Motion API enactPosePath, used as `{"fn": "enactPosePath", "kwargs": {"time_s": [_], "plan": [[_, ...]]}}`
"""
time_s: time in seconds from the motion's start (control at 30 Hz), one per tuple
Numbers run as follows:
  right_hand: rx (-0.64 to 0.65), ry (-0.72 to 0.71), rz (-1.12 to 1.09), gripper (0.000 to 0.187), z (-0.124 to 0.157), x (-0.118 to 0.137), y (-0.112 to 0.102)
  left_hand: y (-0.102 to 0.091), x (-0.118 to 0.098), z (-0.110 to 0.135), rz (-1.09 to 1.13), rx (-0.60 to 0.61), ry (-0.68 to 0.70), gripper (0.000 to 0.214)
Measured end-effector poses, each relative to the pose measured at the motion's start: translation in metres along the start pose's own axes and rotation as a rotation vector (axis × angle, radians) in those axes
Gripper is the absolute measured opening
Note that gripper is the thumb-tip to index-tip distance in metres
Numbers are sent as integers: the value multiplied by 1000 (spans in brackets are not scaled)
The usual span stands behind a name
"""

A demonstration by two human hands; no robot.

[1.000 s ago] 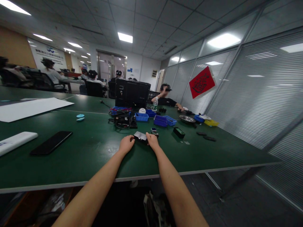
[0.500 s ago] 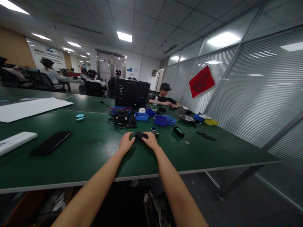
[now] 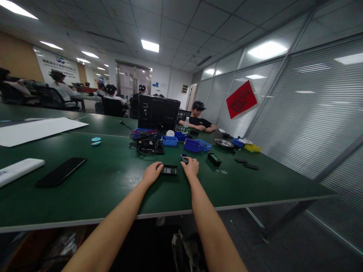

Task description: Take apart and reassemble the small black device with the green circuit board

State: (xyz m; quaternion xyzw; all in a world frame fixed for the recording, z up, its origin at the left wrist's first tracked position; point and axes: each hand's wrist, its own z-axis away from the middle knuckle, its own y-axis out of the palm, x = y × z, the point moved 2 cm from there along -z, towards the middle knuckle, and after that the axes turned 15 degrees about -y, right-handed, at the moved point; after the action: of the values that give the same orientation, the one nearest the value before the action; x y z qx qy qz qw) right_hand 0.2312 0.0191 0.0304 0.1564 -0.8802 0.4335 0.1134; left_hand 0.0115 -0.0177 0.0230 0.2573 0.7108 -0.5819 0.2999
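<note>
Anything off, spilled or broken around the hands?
Nothing stands out. The left hand rests on a flat black part lying level on the green table; the right hand is at a small device. No spill or damage shows.

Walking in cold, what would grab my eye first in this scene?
Probably the two bare forearms reaching out over the green table, the left hand touching a small flat black part and the right hand beside a tiny gadget. Next, the red paper sign on the glass wall at right, then the blue bins in front of a big black case mid-table.
</note>
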Motion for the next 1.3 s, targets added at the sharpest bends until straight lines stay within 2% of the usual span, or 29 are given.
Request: {"fn": "enactPosePath", "kwargs": {"time_s": [0.1, 0.27, 0.4, 0.53, 0.67, 0.8, 0.93, 1.0, 1.13, 1.2, 1.3], "plan": [[91, 62, -4, 42, 0, -9, 9, 0, 0, 0, -15, 3, 0, 35], [99, 186, -192, 38, -5, -15, 10, 0, 0, -1, -32, 1, -8, 35], [46, 226, -136, 49, -7, -21, 4, -1, 0, -1, -32, -2, -4, 34], [-15, 199, -106, 52, -4, -20, 2, -1, -1, 0, -35, 2, -16, 35], [60, 149, -70, 51, -3, -17, 6, 0, 0, -1, -46, -4, -11, 35], [82, 146, -212, 38, -6, -18, 9, 1, 1, -2, -51, -6, 0, 36], [108, 187, -159, 45, -8, -22, 8, 1, 0, -2, -62, -1, -22, 38], [78, 182, -122, 46, -8, -22, 7, 1, -1, -1, -69, 2, -32, 40], [-10, 93, -87, 53, -5, -15, 8, 1, -2, -1, -74, 28, -39, 53], [0, 55, -44, 57, -3, -11, 11, 3, -2, -1, -104, 44, -37, 66], [45, 30, -2, 49, -3, -11, 14, 5, -1, -1, -166, 69, -40, 78]]}}
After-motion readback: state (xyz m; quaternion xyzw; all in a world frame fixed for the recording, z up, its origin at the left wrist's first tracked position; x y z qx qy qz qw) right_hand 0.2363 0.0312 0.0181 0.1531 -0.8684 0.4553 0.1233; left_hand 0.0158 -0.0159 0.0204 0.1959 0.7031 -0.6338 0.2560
